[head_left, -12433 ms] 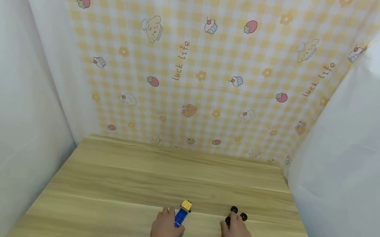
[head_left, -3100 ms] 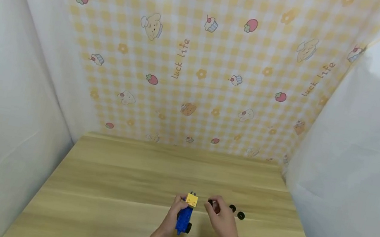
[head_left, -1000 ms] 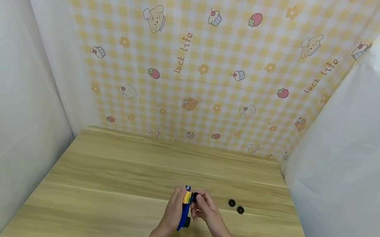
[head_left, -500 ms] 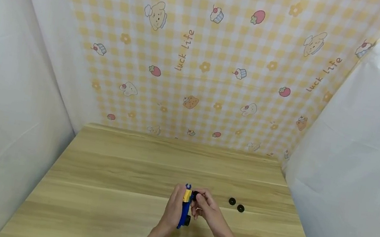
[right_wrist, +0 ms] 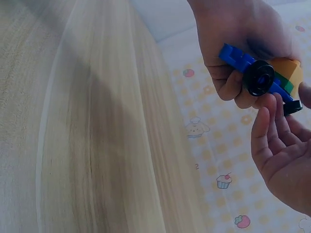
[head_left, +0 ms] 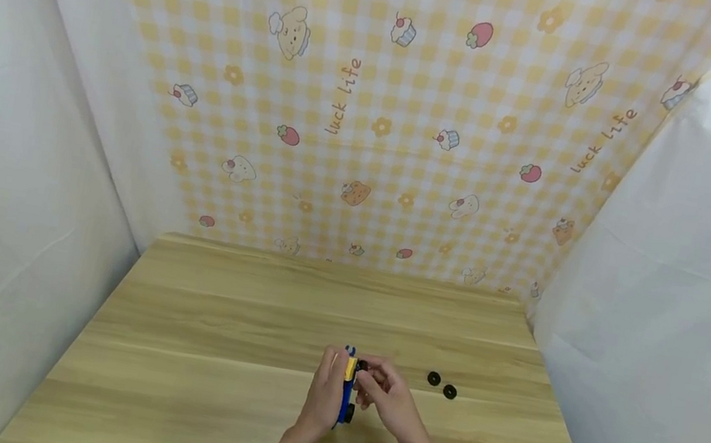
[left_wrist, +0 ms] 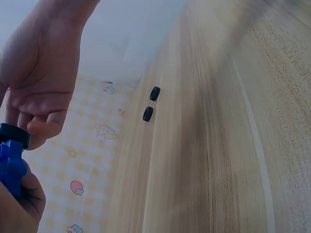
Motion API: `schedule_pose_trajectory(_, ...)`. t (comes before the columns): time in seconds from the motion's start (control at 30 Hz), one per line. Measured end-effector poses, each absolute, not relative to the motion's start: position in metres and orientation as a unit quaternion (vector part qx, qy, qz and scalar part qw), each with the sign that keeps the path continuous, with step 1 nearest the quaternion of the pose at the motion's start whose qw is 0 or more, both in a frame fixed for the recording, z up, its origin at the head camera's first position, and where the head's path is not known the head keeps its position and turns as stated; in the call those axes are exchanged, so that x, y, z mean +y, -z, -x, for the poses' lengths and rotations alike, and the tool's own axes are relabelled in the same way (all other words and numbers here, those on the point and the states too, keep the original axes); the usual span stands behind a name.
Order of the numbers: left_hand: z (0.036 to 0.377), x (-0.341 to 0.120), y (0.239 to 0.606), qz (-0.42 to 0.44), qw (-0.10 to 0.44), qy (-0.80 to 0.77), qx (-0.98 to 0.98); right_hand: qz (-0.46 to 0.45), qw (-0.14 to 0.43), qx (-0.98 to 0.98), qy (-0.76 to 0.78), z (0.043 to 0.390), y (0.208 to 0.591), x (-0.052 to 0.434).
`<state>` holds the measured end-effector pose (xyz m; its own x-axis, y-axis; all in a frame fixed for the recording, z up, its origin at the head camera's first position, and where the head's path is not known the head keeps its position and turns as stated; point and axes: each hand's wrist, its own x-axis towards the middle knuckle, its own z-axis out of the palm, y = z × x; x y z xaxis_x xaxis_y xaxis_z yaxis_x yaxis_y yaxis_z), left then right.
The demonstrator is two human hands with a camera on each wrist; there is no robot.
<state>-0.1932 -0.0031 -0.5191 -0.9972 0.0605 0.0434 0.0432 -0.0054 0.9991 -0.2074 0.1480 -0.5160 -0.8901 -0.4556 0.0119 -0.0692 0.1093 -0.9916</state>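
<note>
Above wooden table, left hand holds toy car.

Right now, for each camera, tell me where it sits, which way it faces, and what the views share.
Head: looks forward and down at the table; left hand grips the toy car, right hand pinches a wheel.
Left wrist: looks along the table at two loose wheels; both hands show.
Right wrist: looks at the car's fitted wheel; both hands show.
Shared: car, hands, table.
</note>
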Motion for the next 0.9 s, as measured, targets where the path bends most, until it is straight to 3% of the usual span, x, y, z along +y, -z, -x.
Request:
schedule_pose_trajectory(0.23, 0.191, -0.005, 0.515, -0.021, -0.003, -0.697, 0.717, 0.146, 0.149, 0.724, 0.658, 0.207, 0.515, 0.148)
schedule_pose_trajectory(0.53, 0.185, -0.011, 0.5, -0.034, 0.049, -0.712, 0.7, 0.118, 0.175, 0.697, 0.685, 0.207, 0.52, 0.151)
schedule_pose_trajectory(0.9, 0.194, -0.008, 0.53, -0.092, 0.062, -0.73, 0.675, 0.136, 0.186, 0.642, 0.731, 0.205, 0.524, 0.15)
